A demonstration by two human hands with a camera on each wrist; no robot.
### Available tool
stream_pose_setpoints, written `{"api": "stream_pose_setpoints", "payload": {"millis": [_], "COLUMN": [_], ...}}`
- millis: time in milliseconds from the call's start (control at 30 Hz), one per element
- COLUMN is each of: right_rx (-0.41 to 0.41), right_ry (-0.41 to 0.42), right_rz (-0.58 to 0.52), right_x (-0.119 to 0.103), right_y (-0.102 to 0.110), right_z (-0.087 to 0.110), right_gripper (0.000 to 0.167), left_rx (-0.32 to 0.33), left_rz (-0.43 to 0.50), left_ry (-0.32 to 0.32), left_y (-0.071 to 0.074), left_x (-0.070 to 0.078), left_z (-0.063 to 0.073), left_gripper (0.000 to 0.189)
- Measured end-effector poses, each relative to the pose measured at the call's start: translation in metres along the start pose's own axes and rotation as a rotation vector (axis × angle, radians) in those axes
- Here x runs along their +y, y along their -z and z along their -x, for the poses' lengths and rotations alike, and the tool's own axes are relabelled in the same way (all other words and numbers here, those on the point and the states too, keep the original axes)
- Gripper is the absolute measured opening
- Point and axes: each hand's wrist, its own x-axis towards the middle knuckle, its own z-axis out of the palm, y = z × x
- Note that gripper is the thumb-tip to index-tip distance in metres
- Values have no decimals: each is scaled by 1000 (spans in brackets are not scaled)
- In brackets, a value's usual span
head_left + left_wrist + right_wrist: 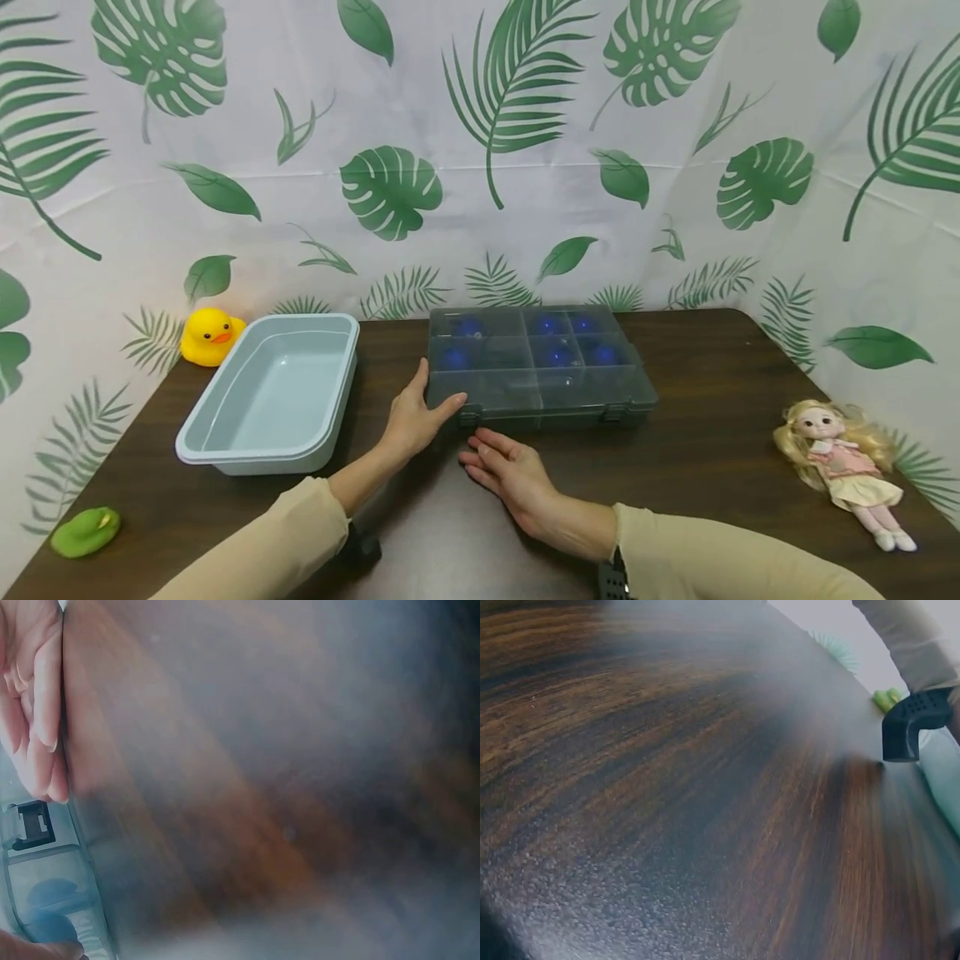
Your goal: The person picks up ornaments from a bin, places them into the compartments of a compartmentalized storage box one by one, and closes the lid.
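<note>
A translucent grey divided storage box (517,392), lid closed, lies on the table with several blue balls (557,354) inside. My left hand (414,417) rests at its front left corner, fingers straight along the side and thumb laid out across the front edge near the left latch (469,415). Just in front of that latch is my right hand (517,483), turned partly palm up, its fingers loosely bent with nothing in them. In the left wrist view the right fingers (45,742) overlap the box's front close to a dark latch (34,825). The right wrist view misses both hands' fingers.
A pale blue basin (266,458) stands left of the box, with a yellow rubber duck (210,337) beside its far end. A green toy (86,532) lies at the near left, a blonde doll (843,462) at the right edge. Leaf-print cloth hangs behind the table.
</note>
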Motion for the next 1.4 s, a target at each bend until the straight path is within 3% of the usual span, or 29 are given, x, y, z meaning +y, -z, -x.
{"api": "stream_pose_setpoints", "payload": {"millis": [533,900,1167,1400], "right_rx": [-7,35,66,27], "right_ry": [-18,-15,-44,-64], "right_rz": [22,40,80,135], "right_x": [-3,-5,-7,-9], "right_y": [5,6,2,1], "right_z": [-1,-13,-21,-23], "right_gripper": [44,12,39,44], "left_rx": [9,14,9,12], "left_rz": [-10,-16,-1,-6], "left_ry": [-3,-4,-2,-16], "left_y": [-1,-1,-2,-2], "left_x": [0,0,-1,-1], "left_z": [2,3,3,1], "left_gripper": [83,83,82,82]}}
